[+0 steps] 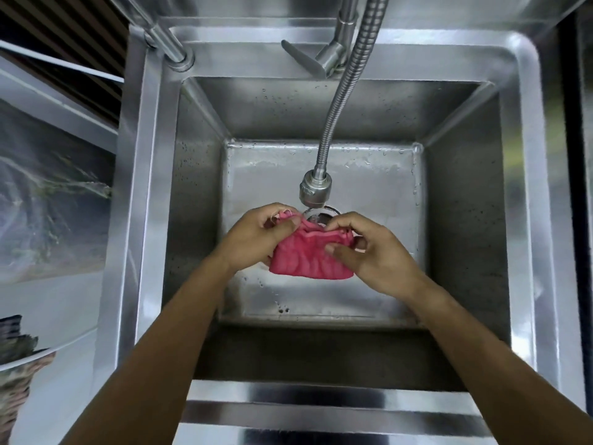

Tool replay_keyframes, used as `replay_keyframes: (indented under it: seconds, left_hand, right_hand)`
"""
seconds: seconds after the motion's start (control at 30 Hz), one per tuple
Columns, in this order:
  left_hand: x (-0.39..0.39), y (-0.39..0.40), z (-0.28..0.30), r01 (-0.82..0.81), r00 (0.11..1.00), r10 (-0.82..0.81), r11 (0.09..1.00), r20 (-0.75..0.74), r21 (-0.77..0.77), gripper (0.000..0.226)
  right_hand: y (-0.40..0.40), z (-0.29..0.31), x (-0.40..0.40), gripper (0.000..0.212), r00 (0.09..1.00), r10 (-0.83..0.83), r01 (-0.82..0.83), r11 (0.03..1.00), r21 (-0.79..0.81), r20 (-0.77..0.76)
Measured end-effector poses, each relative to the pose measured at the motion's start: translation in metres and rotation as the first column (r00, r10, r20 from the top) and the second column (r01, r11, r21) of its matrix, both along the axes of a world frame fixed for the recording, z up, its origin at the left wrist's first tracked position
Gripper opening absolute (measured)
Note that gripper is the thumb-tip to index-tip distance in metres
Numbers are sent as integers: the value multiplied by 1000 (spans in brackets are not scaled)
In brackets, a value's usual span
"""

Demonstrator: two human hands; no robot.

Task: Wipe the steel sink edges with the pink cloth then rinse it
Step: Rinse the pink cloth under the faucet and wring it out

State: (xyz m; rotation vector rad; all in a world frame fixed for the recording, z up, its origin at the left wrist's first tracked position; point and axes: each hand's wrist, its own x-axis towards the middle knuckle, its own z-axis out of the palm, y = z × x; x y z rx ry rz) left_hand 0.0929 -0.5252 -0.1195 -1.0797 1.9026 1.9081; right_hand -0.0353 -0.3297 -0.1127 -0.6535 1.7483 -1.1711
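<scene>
Over the steel sink (150,194) basin, we hold the pink cloth (308,256) bunched between left hand (253,239) and right hand (378,252), both pinching its far edge, just below the faucet head (315,187).

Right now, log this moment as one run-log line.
stage: rinse | left hand: holds pink cloth | right hand: holds cloth | position: over sink basin, just below faucet head | water flow: cannot tell

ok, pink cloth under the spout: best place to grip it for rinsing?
Grip the pink cloth along its bunched top hem, one end each from left and right, as the left hand and right hand do. The body hangs free below the spout head.
</scene>
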Motion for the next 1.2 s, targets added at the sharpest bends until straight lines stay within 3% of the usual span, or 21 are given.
replay_keyframes:
  seconds: [0.13,0.23,0.33,0.43,0.57,0.8,0.9,0.97,1.03,1.1,1.2]
  left_hand:
    - [-3,-15,41,80,990,-85,996,-115,-42,23]
    - [-10,-28,59,162,984,-163,986,-71,-30,31]
    - [-22,-41,70,234,972,-234,969,6,-77,37]
    - [-41,-48,70,102,994,-108,976,-20,-193,33]
    - [-75,-43,59,-175,963,88,923,-254,-343,7]
    - [-118,-31,55,-217,897,41,909,-440,-357,41]
    - [-123,-33,49,-319,881,124,868,-456,-381,45]
    - [-128,-32,53,-445,834,270,845,-482,-297,38]
    - [-136,-34,59,-606,730,509,790,-456,-87,28]
    - [-144,-36,65,-677,651,679,722,-340,144,39]
    - [-152,-36,67,-645,678,682,731,-273,224,47]
  right_hand:
    - [-4,34,-27,23,991,24,-20,999,27,-132]
    - [-8,47,-37,28,962,153,-134,986,96,-225]
    - [-13,54,-37,31,956,148,-138,989,58,-254]
    - [-13,55,-42,36,959,124,-123,992,17,-255]
    - [-11,51,-44,47,913,138,-174,983,-59,-383]
    - [-8,50,-39,40,868,148,-202,977,-66,-474]
    - [-6,49,-37,39,882,126,-175,982,-68,-453]
    - [-6,49,-37,37,901,105,-148,986,-71,-421]
    - [-7,48,-37,35,913,89,-126,990,-67,-398]
    - [-8,47,-36,35,918,84,-116,991,-59,-387]
    - [-9,45,-36,36,921,76,-104,993,-54,-383]
